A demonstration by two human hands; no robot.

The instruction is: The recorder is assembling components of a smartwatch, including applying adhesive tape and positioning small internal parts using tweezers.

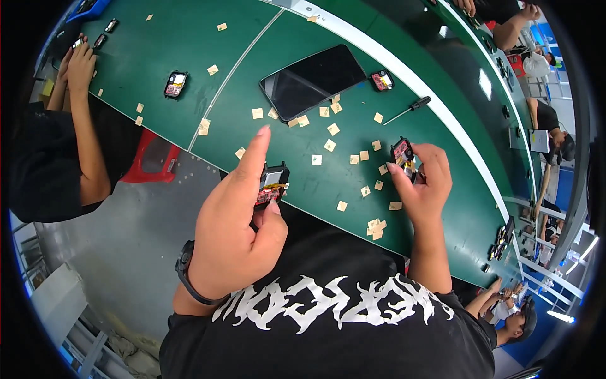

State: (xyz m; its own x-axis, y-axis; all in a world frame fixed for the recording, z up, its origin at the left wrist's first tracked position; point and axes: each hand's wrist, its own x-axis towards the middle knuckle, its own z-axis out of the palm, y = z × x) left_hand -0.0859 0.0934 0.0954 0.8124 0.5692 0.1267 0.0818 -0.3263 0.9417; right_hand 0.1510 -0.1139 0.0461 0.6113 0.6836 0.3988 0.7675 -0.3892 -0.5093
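Observation:
My left hand (237,218) grips a small black device housing (273,183), its inside showing a silvery battery and a red circuit board. The index finger of that hand points up past the housing. Over the green table, my right hand (426,180) pinches a second open device housing (402,151) of the same kind between thumb and fingers. Its board is red, and yellow shows near the thumb. Small beige paper squares (332,129) lie scattered between and beyond my hands. Part of each housing is hidden by my fingers.
A large black tablet-like slab (314,82) lies ahead, with another open housing (381,80) beside it. A screwdriver (409,110) rests to its right. One more housing (175,84) sits left of the table seam. A co-worker's hands (79,66) work at far left, near a red stool (151,159).

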